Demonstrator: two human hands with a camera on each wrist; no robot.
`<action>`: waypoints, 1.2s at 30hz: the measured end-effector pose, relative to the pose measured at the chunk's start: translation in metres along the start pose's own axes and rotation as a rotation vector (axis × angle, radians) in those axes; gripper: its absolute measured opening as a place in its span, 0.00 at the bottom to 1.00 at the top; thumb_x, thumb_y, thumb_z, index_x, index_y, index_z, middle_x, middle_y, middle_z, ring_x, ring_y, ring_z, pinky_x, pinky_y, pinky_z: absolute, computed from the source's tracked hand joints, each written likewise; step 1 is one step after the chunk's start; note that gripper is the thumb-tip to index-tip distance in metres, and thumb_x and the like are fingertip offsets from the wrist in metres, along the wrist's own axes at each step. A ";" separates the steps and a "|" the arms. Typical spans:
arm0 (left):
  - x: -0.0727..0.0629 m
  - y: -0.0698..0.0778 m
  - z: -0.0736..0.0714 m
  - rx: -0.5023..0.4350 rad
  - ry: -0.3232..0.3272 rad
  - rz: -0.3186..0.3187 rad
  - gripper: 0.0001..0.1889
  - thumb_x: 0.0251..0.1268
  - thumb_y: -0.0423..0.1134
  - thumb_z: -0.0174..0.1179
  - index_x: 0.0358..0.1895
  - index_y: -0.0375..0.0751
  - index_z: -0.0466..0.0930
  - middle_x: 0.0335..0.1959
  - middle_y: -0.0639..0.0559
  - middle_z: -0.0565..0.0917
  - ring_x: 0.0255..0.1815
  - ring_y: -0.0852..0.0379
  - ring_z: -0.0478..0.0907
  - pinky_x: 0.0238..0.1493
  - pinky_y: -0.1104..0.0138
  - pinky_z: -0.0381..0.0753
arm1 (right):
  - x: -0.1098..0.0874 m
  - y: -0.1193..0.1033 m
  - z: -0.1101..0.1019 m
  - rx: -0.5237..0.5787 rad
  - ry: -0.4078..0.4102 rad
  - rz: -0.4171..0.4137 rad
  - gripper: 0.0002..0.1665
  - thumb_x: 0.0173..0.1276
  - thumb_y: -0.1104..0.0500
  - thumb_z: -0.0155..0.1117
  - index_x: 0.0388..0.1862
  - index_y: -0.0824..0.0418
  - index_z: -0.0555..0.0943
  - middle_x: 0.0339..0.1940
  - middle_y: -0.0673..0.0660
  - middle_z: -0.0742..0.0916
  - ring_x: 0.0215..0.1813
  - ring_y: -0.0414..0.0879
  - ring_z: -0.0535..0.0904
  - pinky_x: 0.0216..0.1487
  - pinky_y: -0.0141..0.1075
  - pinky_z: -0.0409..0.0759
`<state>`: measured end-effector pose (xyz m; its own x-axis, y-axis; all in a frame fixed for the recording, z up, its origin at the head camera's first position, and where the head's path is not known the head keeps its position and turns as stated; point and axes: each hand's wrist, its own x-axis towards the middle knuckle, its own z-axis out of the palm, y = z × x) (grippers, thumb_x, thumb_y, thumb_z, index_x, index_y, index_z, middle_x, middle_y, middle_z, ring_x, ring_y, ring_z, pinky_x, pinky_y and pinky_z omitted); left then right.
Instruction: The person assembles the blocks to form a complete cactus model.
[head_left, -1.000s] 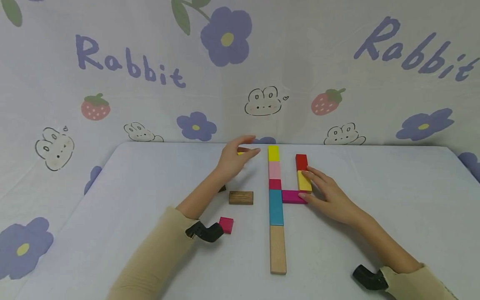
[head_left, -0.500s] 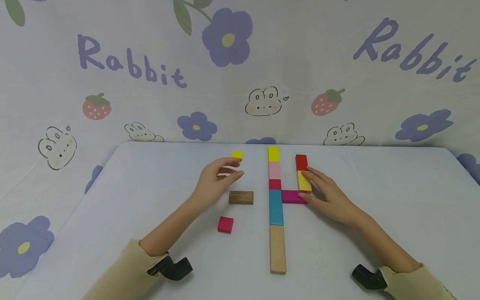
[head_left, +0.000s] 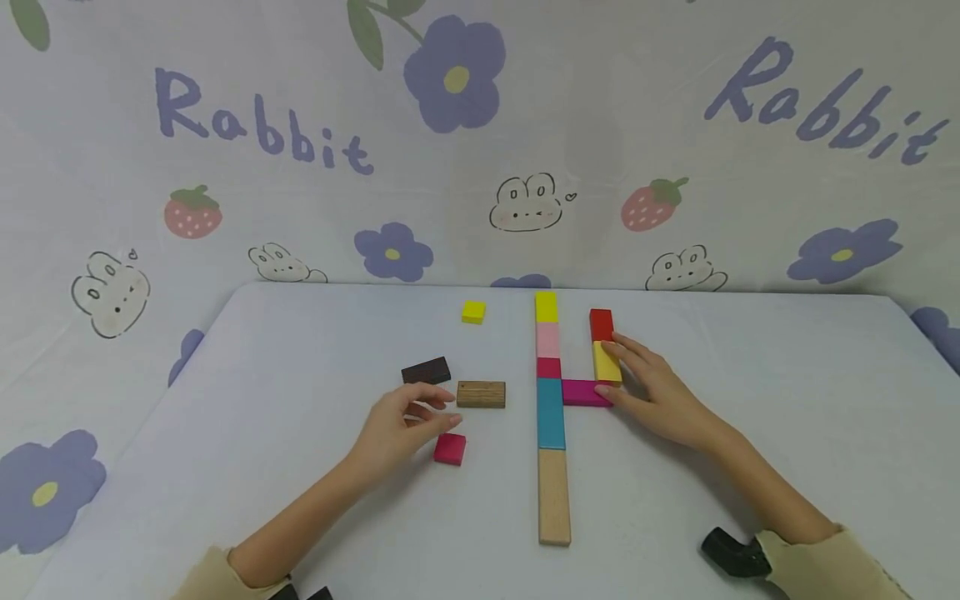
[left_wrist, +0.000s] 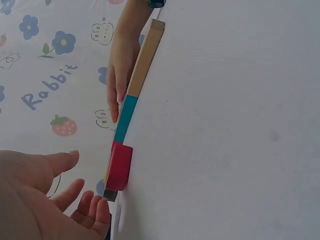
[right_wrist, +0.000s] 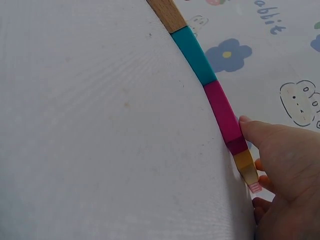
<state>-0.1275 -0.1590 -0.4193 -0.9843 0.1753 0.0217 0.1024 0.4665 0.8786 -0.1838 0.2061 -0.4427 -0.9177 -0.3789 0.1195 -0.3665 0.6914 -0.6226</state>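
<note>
Just beside left fingers [head_left: 433, 392], crimson block [head_left: 450, 451]

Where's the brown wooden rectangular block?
Head view: the brown wooden block lies left of the teal rectangular block, just right of the left hand, above and slightly right of the crimson square block.

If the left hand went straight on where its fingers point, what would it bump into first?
Probably the brown wooden block, just ahead of the left hand in the head view. The hand's height is hard to judge, so it might pass over the block instead.
</note>
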 end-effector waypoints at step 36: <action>-0.016 -0.011 -0.002 0.034 -0.154 0.071 0.22 0.56 0.31 0.78 0.54 0.31 0.85 0.44 0.46 0.87 0.43 0.55 0.82 0.48 0.72 0.84 | -0.002 -0.003 0.001 0.003 0.008 0.001 0.45 0.73 0.51 0.69 0.82 0.65 0.64 0.84 0.71 0.62 0.82 0.73 0.55 0.69 0.73 0.71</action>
<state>-0.1133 -0.1685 -0.4280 -0.9409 0.3385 0.0076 0.1785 0.4770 0.8606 -0.1812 0.2042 -0.4422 -0.9193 -0.3733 0.1249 -0.3652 0.6901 -0.6248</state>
